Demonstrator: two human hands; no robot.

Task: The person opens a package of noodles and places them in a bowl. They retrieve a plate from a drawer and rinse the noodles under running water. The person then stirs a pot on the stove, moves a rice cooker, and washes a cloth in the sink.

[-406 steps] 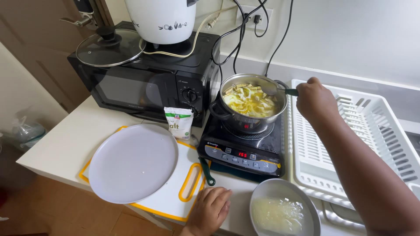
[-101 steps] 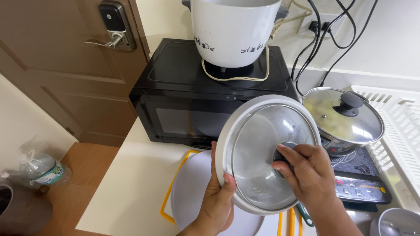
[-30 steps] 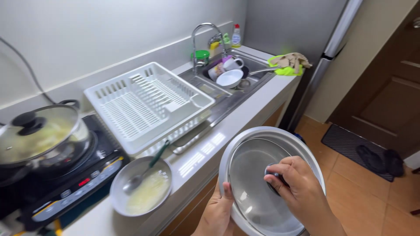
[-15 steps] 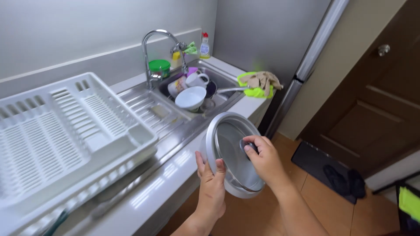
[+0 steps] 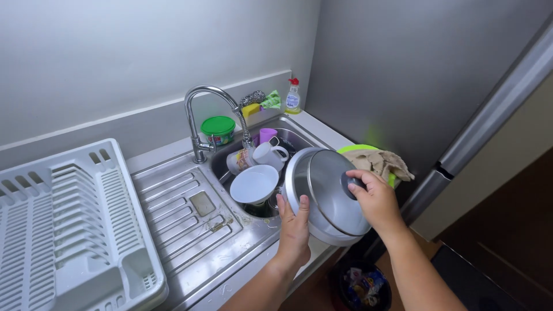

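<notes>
I hold a round glass lid with a metal rim [image 5: 327,193] tilted on edge over the front right corner of the steel sink [image 5: 299,135]. My left hand [image 5: 295,222] grips the lid's lower left rim. My right hand [image 5: 374,198] is closed on its dark knob. In the sink just left of the lid sit a white bowl [image 5: 254,184], a white mug [image 5: 269,155] and a purple cup [image 5: 267,135].
A curved tap [image 5: 210,115] rises behind the sink, with a green-lidded tub [image 5: 218,129], a sponge and a spray bottle [image 5: 293,97] along the wall. A white dish rack [image 5: 69,230] stands left of the draining board. A cloth [image 5: 380,164] lies on the right. A bin [image 5: 363,285] stands below.
I have carried the lid from the stove and microwave end, past the dish rack, to the sink. Both hands keep their hold on it, and the lid is now closer to the basin.
</notes>
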